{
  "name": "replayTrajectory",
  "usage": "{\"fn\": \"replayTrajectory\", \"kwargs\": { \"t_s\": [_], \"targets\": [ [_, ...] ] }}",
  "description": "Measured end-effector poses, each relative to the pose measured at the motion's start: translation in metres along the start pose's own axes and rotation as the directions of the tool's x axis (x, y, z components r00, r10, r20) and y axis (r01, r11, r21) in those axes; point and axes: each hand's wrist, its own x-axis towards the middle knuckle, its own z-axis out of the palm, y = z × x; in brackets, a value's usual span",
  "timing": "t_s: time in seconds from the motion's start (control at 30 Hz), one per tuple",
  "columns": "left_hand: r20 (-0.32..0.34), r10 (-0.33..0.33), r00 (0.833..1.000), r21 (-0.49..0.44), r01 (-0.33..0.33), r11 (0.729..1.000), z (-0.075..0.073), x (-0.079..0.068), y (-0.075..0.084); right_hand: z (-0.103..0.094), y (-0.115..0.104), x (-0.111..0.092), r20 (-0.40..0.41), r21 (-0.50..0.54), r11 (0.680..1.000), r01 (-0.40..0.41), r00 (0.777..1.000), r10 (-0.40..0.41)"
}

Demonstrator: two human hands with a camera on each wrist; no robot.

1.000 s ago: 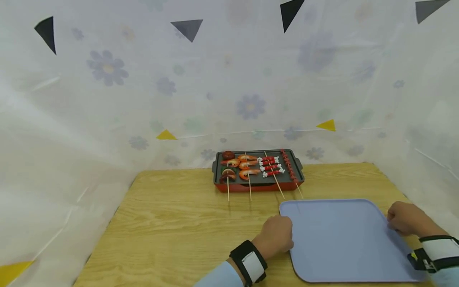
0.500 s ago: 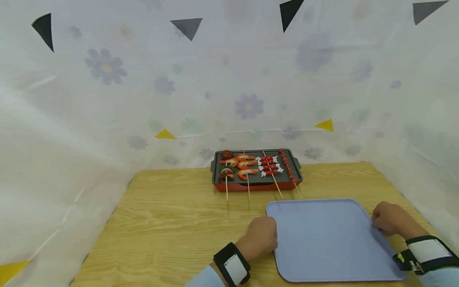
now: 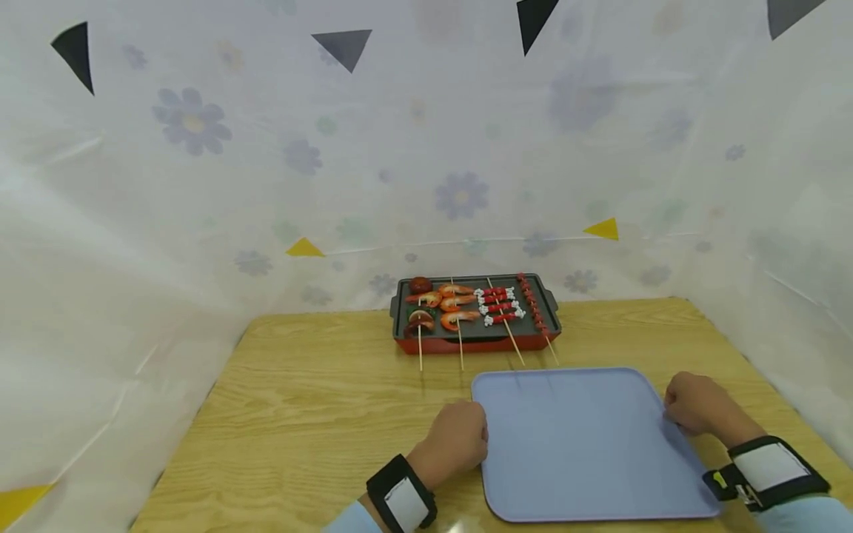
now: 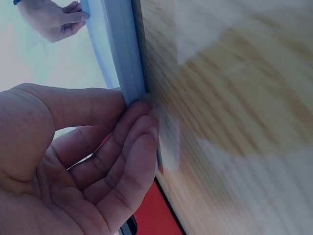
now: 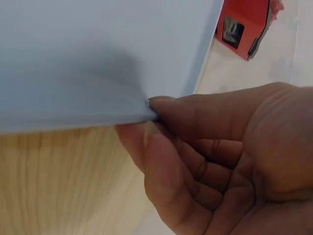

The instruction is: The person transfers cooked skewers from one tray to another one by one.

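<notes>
A pale blue tray (image 3: 586,444) lies low over the front right part of the table, with nothing on it. My left hand (image 3: 453,440) pinches its left rim; in the left wrist view the thumb is on the inner side and the curled fingers (image 4: 139,156) are under the edge. At the opposite side, my right hand (image 3: 700,406) grips the right rim, its thumb (image 5: 195,115) over the top and fingers below. Whether the tray touches the table or hangs just above it, I cannot tell.
Behind the tray stands a red and black grill (image 3: 476,344) carrying several skewers: shrimp (image 3: 460,318), red-and-white pieces (image 3: 503,307), and small red pieces (image 3: 531,300). Their sticks jut over its front edge. A wooden table (image 3: 300,414) lies beneath; a floral curtain (image 3: 373,163) surrounds it.
Both hands have moved left together with the tray, which now sits more directly in front of the grill. The view has shifted slightly; the grill and skewers stay put.
</notes>
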Motion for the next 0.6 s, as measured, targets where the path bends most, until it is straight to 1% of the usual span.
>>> {"fn": "replayTrajectory", "kwargs": {
  "t_s": [0.1, 0.2, 0.37, 0.6],
  "targets": [
    [-0.026, 0.005, 1.0, 0.01, -0.005, 1.0, -0.002, -0.004, -0.009, 0.004, -0.009, 0.0, -0.003, 0.011, 1.0, 0.011, 1.0, -0.011],
    [-0.035, -0.02, 0.999, 0.006, 0.021, 1.0, -0.004, -0.008, -0.018, 0.007, -0.019, 0.001, -0.003, 0.023, 1.0, 0.018, 1.0, -0.018],
    [-0.016, -0.077, 0.997, -0.03, 0.076, 0.997, -0.008, -0.014, -0.028, 0.009, -0.031, 0.002, -0.003, 0.042, 0.999, 0.024, 1.0, -0.024],
    [-0.004, -0.098, 0.995, -0.052, 0.098, 0.994, -0.014, -0.024, -0.039, 0.016, -0.045, 0.005, -0.003, 0.08, 0.996, 0.03, 1.0, -0.03]
  ]
}}
